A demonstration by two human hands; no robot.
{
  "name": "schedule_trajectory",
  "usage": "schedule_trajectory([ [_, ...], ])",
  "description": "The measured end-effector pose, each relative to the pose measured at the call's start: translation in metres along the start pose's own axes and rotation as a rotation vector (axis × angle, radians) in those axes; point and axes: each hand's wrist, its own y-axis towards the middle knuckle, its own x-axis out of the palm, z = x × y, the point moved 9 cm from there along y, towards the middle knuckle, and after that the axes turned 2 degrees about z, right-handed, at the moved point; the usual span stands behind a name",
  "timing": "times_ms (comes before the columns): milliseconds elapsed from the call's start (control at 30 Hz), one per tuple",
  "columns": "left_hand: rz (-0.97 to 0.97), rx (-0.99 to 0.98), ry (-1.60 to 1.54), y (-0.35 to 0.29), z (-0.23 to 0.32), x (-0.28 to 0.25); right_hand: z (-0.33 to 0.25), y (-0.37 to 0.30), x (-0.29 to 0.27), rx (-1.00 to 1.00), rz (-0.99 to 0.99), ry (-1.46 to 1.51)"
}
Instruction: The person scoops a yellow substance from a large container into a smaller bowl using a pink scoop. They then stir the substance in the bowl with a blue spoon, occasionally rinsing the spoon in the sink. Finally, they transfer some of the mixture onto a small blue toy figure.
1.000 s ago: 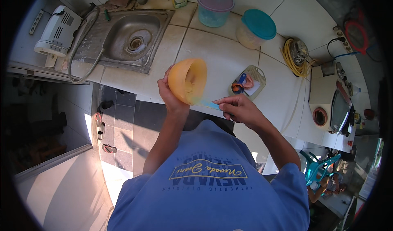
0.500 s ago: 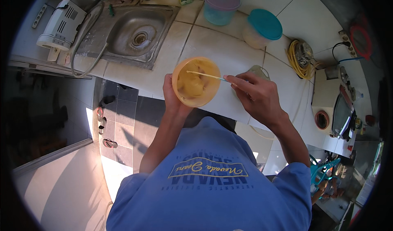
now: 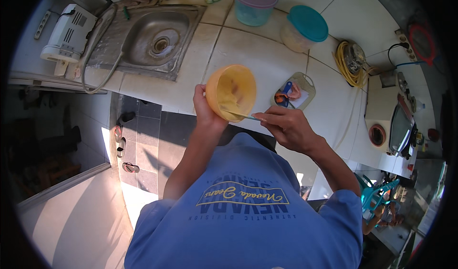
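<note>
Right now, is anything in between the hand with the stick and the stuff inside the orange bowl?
Nothing visible. The right hand holds a thin stirring stick that already reaches into the tilted round orange plastic bowl, which the left hand holds above the white tiled counter.

A home kitchen is shown. A white tiled counter [image 3: 248,49] is fitted with a stainless steel sink [image 3: 155,37], over which a hose is laid. Lidded plastic food containers, one with a purple lid [image 3: 255,2] and one with a teal lid [image 3: 303,28], are set at the back of the counter. A small white appliance [image 3: 67,33] is placed left of the sink. Dark floor tiles [image 3: 138,140] and sandals [image 3: 121,147] are seen below the counter edge.
</note>
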Motion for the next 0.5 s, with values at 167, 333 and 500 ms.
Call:
schedule_trajectory([
  [167,0.062,0.124,0.006,0.025,-0.002,-0.025,0.041,-0.026,0.024,0.353,0.077,0.657],
  [333,0.056,0.11,-0.127,0.018,-0.001,-0.017,0.046,-0.049,0.026,0.665,0.202,0.992],
  [500,-0.002,0.088,-0.154,-0.003,-0.003,0.018,0.026,-0.047,0.011,0.187,0.595,0.436],
])
